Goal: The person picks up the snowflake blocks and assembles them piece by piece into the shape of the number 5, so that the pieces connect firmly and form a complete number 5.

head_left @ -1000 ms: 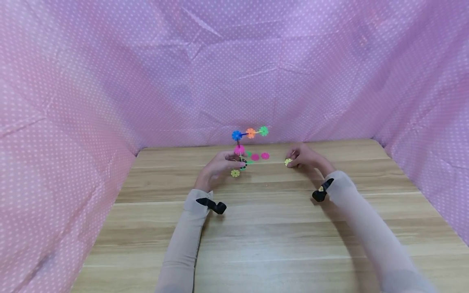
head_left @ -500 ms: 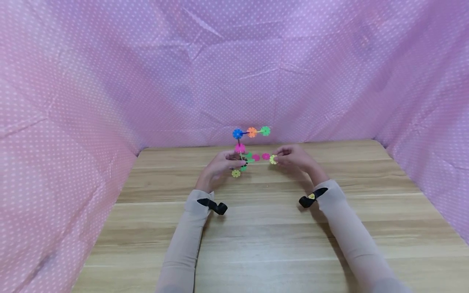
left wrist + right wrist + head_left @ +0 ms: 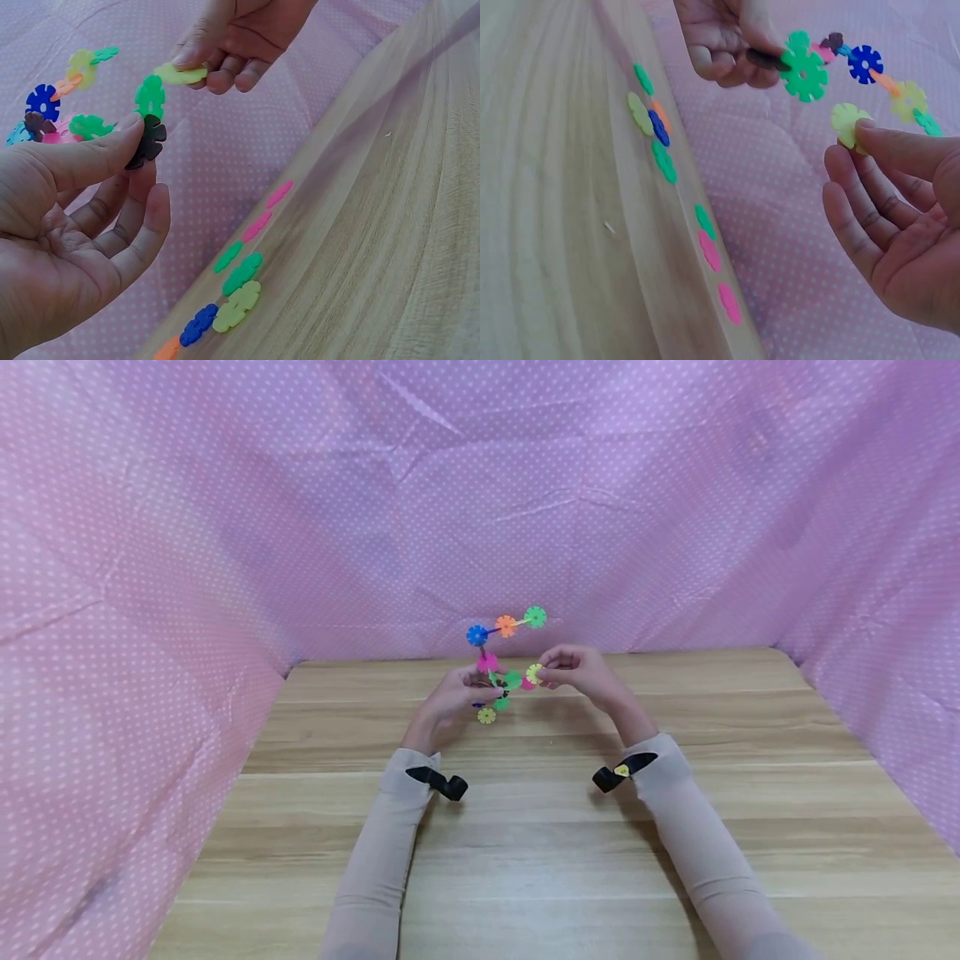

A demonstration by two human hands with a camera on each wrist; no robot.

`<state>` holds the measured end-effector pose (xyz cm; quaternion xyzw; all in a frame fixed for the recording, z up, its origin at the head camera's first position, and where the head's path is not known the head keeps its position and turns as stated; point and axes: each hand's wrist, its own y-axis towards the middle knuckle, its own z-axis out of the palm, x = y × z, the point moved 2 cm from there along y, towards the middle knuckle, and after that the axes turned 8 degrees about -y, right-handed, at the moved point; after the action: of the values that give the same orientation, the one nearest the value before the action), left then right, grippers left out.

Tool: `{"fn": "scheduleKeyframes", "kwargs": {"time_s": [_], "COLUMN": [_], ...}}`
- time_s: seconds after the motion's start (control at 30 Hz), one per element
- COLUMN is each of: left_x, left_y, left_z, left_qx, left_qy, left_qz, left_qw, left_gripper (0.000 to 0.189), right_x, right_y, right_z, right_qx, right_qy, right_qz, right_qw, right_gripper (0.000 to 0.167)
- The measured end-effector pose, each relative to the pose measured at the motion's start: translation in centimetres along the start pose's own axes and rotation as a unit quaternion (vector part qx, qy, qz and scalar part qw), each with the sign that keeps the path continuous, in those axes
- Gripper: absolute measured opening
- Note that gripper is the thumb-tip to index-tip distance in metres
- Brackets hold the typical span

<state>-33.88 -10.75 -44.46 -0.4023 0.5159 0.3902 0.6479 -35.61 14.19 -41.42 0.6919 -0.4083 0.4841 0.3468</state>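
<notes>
My left hand (image 3: pixel 450 696) pinches a black notched plastic disc (image 3: pixel 152 142) between thumb and fingers. That disc belongs to a linked chain of snowflake-like discs, raised above the table, with a blue disc (image 3: pixel 477 635), an orange disc (image 3: pixel 506 626) and a green one (image 3: pixel 535 617) toward its far end. A green disc (image 3: pixel 805 67) stands at the chain's near end, joined to the black one. Opposite it, my right hand (image 3: pixel 588 677) pinches a single yellow disc (image 3: pixel 847 124) by its edge. In the left wrist view this yellow disc overlaps the top of the green disc.
Several loose discs lie along the far part of the wooden table (image 3: pixel 525 827), among them a pink disc (image 3: pixel 280 193), a yellow-green disc (image 3: pixel 237 307) and a dark blue disc (image 3: pixel 199 325). A pink dotted cloth (image 3: pixel 480 510) hangs behind the table and at its sides.
My right hand has carried the yellow disc leftward to the chain. The left hand has barely moved, while the chain's far end has tilted up slightly and a green disc has turned toward the right.
</notes>
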Motion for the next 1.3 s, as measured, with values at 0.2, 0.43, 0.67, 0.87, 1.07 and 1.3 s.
{"fn": "scheduleKeyframes", "kwargs": {"time_s": [0.2,0.43,0.67,0.87,1.07,1.3], "left_x": [0.0,-0.1,-0.1,0.2,0.5,0.7], "left_y": [0.1,0.1,0.1,0.2,0.7,1.2], "left_z": [0.0,0.1,0.4,0.8,1.2,1.4], "left_qx": [0.002,0.001,-0.001,-0.015,-0.008,-0.002], "left_qy": [0.011,0.009,0.003,-0.042,-0.100,-0.089], "left_qz": [0.013,0.014,0.011,-0.005,0.002,0.015], "left_qw": [0.9999,0.9999,0.9999,0.9990,0.9950,0.9959], "left_gripper": [0.039,0.036,0.039,0.034,0.029,0.027], "right_x": [-0.1,0.3,0.3,0.3,0.5,0.6], "right_y": [0.0,-0.1,-0.1,0.0,0.0,-0.1], "right_z": [0.6,0.9,1.4,1.3,1.1,1.1], "right_qx": [-0.011,-0.018,-0.017,-0.030,-0.039,-0.045], "right_qy": [0.015,0.009,0.007,0.005,-0.007,-0.022], "right_qz": [-0.020,-0.023,-0.029,-0.051,-0.067,-0.066], "right_qw": [0.9996,0.9995,0.9994,0.9983,0.9970,0.9966], "right_gripper": [0.016,0.018,0.019,0.020,0.020,0.020]}}
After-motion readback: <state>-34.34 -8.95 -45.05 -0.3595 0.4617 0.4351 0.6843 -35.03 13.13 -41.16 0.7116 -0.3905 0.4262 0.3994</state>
